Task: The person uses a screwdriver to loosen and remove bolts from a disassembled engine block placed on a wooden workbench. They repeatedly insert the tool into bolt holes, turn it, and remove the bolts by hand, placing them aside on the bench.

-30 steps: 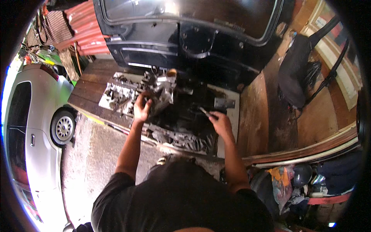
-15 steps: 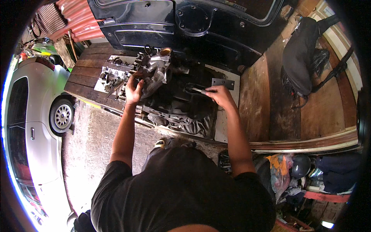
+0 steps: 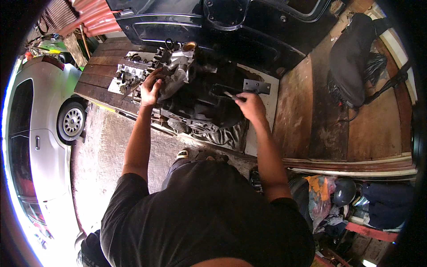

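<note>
A dark, greasy engine block (image 3: 200,104) lies on a wooden workbench (image 3: 100,82). My left hand (image 3: 151,86) grips a silvery metal engine part (image 3: 178,66) at the block's upper left. My right hand (image 3: 249,104) is closed around a slim metal tool (image 3: 231,95), its tip over the block's right side. A grey metal bracket (image 3: 256,86) lies just beyond that hand.
Several small metal parts (image 3: 126,73) sit on the bench's left end. A black vehicle panel (image 3: 231,26) stands behind the bench. A silver car (image 3: 35,133) is parked at left. A dark bag (image 3: 351,62) rests on the wooden floor at right; clutter (image 3: 338,196) lies lower right.
The view has shifted so the bench sits higher in the picture. My right hand with the tool has stayed over the block's right side; my left hand keeps its grip.
</note>
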`<state>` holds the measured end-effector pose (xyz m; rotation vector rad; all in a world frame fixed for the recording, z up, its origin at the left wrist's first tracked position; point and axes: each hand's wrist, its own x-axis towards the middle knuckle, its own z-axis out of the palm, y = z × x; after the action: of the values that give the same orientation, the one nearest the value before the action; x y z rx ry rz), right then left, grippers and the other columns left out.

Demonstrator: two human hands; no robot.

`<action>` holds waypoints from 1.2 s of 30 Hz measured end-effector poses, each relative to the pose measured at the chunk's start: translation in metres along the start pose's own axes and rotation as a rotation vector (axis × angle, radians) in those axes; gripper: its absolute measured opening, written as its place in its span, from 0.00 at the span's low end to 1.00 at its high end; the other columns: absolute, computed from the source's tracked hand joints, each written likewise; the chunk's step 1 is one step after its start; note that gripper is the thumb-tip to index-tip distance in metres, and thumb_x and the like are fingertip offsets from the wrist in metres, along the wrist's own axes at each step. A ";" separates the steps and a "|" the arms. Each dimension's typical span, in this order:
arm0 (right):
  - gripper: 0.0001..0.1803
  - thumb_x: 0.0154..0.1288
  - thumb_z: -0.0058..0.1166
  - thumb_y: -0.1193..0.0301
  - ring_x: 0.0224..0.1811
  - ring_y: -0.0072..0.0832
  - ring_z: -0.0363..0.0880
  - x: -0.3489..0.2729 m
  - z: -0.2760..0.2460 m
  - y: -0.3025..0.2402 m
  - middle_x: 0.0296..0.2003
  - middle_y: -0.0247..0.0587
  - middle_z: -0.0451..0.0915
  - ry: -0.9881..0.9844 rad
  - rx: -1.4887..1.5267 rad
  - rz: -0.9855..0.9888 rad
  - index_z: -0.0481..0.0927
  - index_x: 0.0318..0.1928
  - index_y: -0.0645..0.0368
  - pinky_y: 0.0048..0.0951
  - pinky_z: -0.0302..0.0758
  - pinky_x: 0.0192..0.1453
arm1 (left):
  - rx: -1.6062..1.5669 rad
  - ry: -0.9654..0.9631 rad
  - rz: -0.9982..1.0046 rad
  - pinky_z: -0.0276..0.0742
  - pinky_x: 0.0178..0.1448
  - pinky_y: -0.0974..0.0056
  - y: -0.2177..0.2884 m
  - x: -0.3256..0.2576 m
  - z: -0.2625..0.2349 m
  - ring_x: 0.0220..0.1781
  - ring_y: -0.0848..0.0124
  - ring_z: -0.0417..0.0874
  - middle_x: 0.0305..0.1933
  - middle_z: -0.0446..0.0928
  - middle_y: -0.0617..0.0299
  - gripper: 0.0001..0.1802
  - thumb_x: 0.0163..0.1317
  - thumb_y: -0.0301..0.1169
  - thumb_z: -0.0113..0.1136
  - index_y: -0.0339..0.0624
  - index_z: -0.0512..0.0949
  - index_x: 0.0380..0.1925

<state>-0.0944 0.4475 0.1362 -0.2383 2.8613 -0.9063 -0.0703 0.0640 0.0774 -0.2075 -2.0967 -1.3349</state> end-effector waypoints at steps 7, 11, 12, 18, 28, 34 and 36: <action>0.17 0.66 0.62 0.62 0.45 0.48 0.85 -0.003 0.019 0.017 0.42 0.52 0.85 0.104 0.287 -0.129 0.83 0.52 0.53 0.41 0.78 0.48 | -0.093 0.010 -0.052 0.69 0.67 0.59 -0.001 -0.001 0.002 0.62 0.57 0.78 0.59 0.79 0.47 0.19 0.66 0.38 0.58 0.33 0.82 0.47; 0.19 0.64 0.64 0.68 0.45 0.44 0.85 -0.046 0.022 0.020 0.42 0.52 0.85 0.086 0.347 -0.187 0.82 0.55 0.50 0.39 0.78 0.48 | 0.007 -0.002 0.015 0.68 0.68 0.60 -0.006 -0.001 -0.001 0.62 0.58 0.78 0.59 0.79 0.47 0.21 0.66 0.39 0.58 0.31 0.81 0.48; 0.20 0.62 0.65 0.70 0.46 0.44 0.85 -0.054 0.031 0.022 0.43 0.50 0.85 0.085 0.292 -0.244 0.82 0.55 0.50 0.40 0.78 0.49 | -0.008 -0.002 0.031 0.68 0.67 0.60 -0.006 -0.001 -0.001 0.62 0.58 0.78 0.58 0.79 0.47 0.21 0.66 0.40 0.58 0.31 0.81 0.48; 0.24 0.67 0.58 0.72 0.49 0.49 0.80 -0.062 0.081 0.027 0.50 0.49 0.77 0.109 -0.093 -0.196 0.75 0.63 0.45 0.44 0.78 0.51 | -0.070 -0.013 0.018 0.68 0.67 0.59 -0.010 0.000 0.000 0.63 0.58 0.78 0.58 0.79 0.47 0.21 0.66 0.41 0.58 0.32 0.82 0.47; 0.36 0.65 0.54 0.75 0.49 0.54 0.82 -0.067 0.096 0.002 0.56 0.63 0.74 0.039 -0.462 -0.158 0.64 0.73 0.46 0.47 0.83 0.49 | -0.048 -0.035 0.074 0.69 0.67 0.56 -0.013 0.001 -0.003 0.65 0.52 0.77 0.55 0.81 0.49 0.20 0.67 0.44 0.57 0.36 0.82 0.45; 0.40 0.61 0.51 0.77 0.45 0.53 0.84 -0.054 0.087 -0.033 0.50 0.65 0.77 -0.124 -0.624 -0.037 0.60 0.75 0.49 0.46 0.83 0.47 | -0.003 -0.061 0.138 0.70 0.68 0.54 -0.011 0.000 -0.006 0.66 0.50 0.76 0.56 0.80 0.48 0.16 0.62 0.37 0.61 0.37 0.83 0.44; 0.39 0.60 0.50 0.77 0.42 0.52 0.85 -0.053 0.083 -0.038 0.43 0.62 0.80 -0.137 -0.685 -0.022 0.61 0.74 0.52 0.46 0.83 0.45 | -0.006 -0.068 0.156 0.70 0.68 0.54 -0.006 0.001 -0.010 0.66 0.50 0.76 0.56 0.80 0.48 0.16 0.62 0.36 0.61 0.37 0.83 0.44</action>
<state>-0.0242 0.3803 0.0951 -0.3752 2.9240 0.1201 -0.0695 0.0527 0.0765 -0.4158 -2.0858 -1.2578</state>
